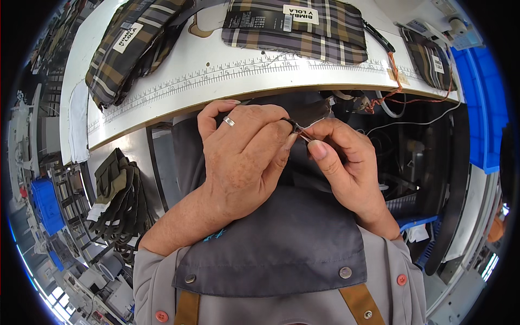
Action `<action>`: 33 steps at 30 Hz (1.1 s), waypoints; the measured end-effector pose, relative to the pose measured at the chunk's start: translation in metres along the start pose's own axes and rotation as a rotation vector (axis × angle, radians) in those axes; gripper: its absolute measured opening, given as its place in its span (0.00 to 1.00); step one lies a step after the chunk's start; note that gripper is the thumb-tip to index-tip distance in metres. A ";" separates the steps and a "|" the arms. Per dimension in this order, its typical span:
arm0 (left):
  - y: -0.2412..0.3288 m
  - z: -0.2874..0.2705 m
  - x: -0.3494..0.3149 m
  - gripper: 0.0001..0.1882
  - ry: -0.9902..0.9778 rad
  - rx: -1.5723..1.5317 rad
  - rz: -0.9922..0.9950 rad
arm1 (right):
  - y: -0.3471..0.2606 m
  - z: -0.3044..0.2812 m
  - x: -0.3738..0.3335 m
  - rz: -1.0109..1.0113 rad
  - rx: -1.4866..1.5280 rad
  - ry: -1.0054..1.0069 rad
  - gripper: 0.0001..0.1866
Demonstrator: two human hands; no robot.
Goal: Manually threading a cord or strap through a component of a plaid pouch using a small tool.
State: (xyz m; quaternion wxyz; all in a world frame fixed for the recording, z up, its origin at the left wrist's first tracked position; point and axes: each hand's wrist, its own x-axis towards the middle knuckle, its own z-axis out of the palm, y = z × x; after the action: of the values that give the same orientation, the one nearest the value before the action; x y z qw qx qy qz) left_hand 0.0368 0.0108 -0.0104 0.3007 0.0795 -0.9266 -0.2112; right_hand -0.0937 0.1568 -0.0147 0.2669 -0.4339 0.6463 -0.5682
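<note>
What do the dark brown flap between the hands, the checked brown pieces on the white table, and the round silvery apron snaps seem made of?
Dark brown flap: dull, limp surface suggests fabric or thin leather.
Checked brown pieces: likely matte woven cloth, by crossing stripes.
Round silvery apron snaps: polished metal, apparently; they shine.

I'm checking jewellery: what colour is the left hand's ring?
The ring is silver-coloured, showing best in the head view.
</note>
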 end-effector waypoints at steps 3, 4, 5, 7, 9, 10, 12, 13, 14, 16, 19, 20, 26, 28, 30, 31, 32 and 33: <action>0.001 0.001 0.000 0.01 0.009 0.003 0.013 | -0.002 -0.001 0.000 0.032 0.011 -0.001 0.10; 0.001 0.000 0.000 0.01 0.009 0.003 0.012 | -0.003 -0.001 0.001 0.047 0.015 -0.010 0.09; 0.002 0.000 0.000 0.02 0.015 0.016 0.024 | -0.002 -0.001 0.001 0.046 0.014 -0.009 0.09; 0.001 0.000 0.001 0.02 0.022 0.029 0.036 | 0.000 -0.001 0.001 0.038 0.046 -0.016 0.09; 0.001 0.000 0.001 0.02 0.002 0.004 0.029 | 0.002 0.000 0.001 0.043 0.062 -0.011 0.09; 0.002 -0.001 0.002 0.02 0.003 0.005 0.028 | 0.002 0.000 0.001 0.049 0.079 -0.006 0.09; 0.004 -0.003 0.002 0.02 -0.017 -0.023 0.025 | 0.003 0.000 -0.001 0.100 0.153 -0.008 0.08; 0.002 -0.002 0.002 0.02 -0.017 -0.023 0.025 | 0.003 0.000 -0.002 0.151 0.228 -0.009 0.08; 0.000 0.000 0.001 0.03 -0.004 -0.071 0.016 | 0.003 0.001 -0.002 0.150 0.227 -0.009 0.08; -0.002 0.001 0.001 0.05 0.011 -0.119 0.008 | 0.003 0.002 -0.002 0.178 0.348 -0.021 0.08; -0.001 0.002 0.000 0.05 0.022 -0.152 0.013 | 0.005 0.003 -0.003 0.183 0.415 -0.020 0.09; 0.000 0.002 0.001 0.05 0.018 -0.149 0.017 | 0.005 0.004 -0.002 0.183 0.415 -0.021 0.09; 0.001 0.000 0.000 0.05 -0.009 -0.127 0.021 | 0.009 0.004 -0.004 0.184 0.454 -0.064 0.09; 0.003 -0.001 0.000 0.05 -0.021 -0.107 0.026 | 0.010 0.006 -0.007 0.185 0.456 -0.020 0.09; 0.009 -0.001 -0.001 0.02 0.007 -0.014 0.060 | 0.008 0.008 -0.010 0.139 0.344 0.017 0.08; 0.010 -0.001 -0.001 0.02 0.009 -0.013 0.060 | 0.008 0.008 -0.011 0.095 0.232 0.055 0.08; 0.011 -0.002 0.001 0.02 0.018 -0.008 0.070 | 0.009 0.009 -0.011 0.094 0.230 0.055 0.08; 0.012 -0.002 0.001 0.02 0.027 -0.002 0.081 | 0.011 0.011 -0.011 0.063 0.269 0.056 0.08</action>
State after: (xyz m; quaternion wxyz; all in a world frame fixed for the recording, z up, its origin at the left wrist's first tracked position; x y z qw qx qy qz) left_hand 0.0368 0.0208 -0.0031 0.3213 0.0446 -0.9248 -0.1989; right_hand -0.0824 0.1606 -0.0292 0.3222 -0.3574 0.5850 -0.6529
